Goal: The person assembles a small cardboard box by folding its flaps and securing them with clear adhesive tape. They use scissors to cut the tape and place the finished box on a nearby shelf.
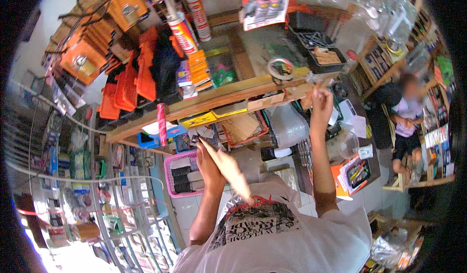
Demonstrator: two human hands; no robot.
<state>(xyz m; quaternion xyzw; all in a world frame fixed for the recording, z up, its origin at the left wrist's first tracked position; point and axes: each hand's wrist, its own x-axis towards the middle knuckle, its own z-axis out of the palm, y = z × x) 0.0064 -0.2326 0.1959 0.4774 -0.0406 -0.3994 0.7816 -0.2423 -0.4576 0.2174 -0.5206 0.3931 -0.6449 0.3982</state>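
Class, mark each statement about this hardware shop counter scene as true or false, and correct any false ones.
1. The right hand is raised up to the wooden counter edge. True.
2. The left hand holds a long pale flat piece. True.
3. The basket below the counter is green. False: it is pink.
4. A roll of tape lies on the counter top. True.
5. The seated person at the side wears an orange top. False: the top is pale purple.
6. The flat cases hanging on the left are blue. False: they are orange.
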